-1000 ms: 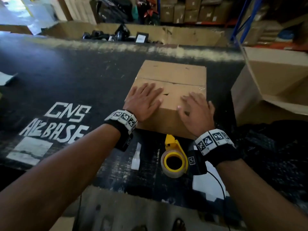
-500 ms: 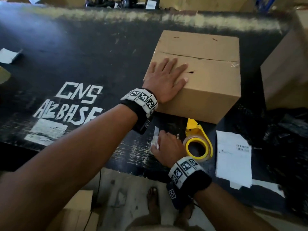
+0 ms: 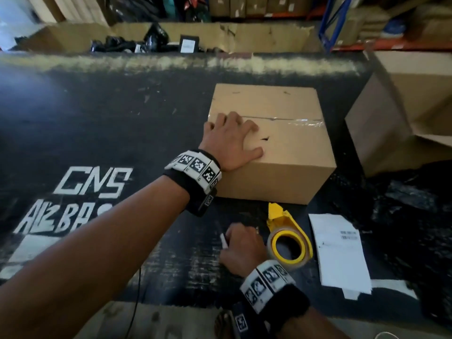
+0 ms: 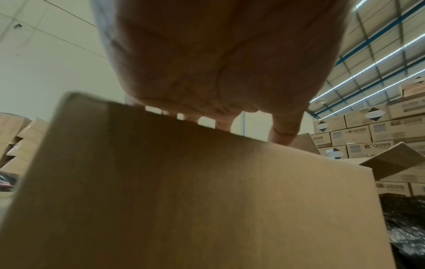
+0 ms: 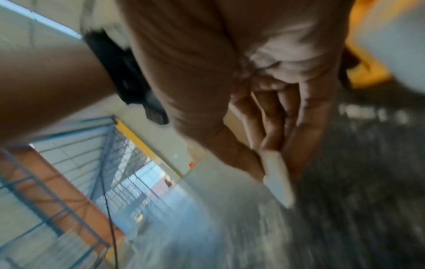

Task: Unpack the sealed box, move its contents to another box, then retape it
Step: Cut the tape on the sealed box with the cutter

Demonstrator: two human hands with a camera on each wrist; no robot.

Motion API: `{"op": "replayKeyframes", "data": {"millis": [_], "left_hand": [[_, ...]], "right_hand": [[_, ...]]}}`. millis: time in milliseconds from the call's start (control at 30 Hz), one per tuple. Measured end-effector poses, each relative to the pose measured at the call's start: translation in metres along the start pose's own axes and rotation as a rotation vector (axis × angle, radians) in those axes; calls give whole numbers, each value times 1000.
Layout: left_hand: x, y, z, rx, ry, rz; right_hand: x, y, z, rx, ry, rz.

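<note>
The sealed cardboard box (image 3: 288, 152) stands on the black table, clear tape along its top seam. My left hand (image 3: 242, 134) lies flat on the near left of its lid, fingers spread. The left wrist view shows the box's side (image 4: 184, 200) with that palm (image 4: 218, 63) above it. In front of the box, my right hand (image 3: 230, 243) is down on the table and grips a slim white tool (image 3: 223, 241), which looks like a cutter. In the blurred right wrist view the fingers (image 5: 299, 131) curl round the white tool (image 5: 278, 178).
A yellow tape dispenser (image 3: 288, 243) lies just right of my right hand. A white paper label sheet (image 3: 340, 250) sits further right. An open cardboard box (image 3: 403, 113) stands at the table's right end, with black plastic wrap (image 3: 403, 199) in front of it.
My right hand left the box lid, came down to the table beside the dispenser and closed round the white tool. The left hand stayed on the lid.
</note>
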State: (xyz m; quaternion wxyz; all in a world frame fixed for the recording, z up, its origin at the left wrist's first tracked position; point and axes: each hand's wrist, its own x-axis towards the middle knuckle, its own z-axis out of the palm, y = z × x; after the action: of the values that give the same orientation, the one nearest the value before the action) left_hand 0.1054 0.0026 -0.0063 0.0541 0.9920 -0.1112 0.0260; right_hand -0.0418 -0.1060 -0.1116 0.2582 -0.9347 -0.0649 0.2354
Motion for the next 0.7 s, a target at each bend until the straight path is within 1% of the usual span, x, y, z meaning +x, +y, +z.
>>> {"op": "replayKeyframes", "data": {"millis": [67, 133, 200, 300, 367, 400, 467, 567, 633, 700], "left_hand": [[4, -5, 0, -38, -42, 4], [7, -10, 4, -63, -113, 14], [10, -13, 8, -42, -163, 39], [13, -15, 10, -3, -177, 60], [14, -16, 13, 29, -156, 67], [14, -17, 14, 45, -141, 70], [13, -18, 17, 74, -110, 78], [9, -19, 17, 83, -112, 91], [6, -22, 13, 77, -130, 94], [4, -24, 8, 56, -150, 86]], "right_hand": [[-15, 13, -23, 5, 81, -69], [-34, 30, -53, -3, 190, -72], [-52, 47, -89, 53, 313, -80], [-64, 62, -144, 247, 511, -168], [-55, 67, -177, 323, 643, -217], [-44, 68, -192, 321, 679, -229], [-12, 69, -215, 283, 676, -272], [39, 72, -238, 184, 540, -363], [63, 75, -246, 118, 442, -346], [75, 75, -245, 114, 376, -328]]}}
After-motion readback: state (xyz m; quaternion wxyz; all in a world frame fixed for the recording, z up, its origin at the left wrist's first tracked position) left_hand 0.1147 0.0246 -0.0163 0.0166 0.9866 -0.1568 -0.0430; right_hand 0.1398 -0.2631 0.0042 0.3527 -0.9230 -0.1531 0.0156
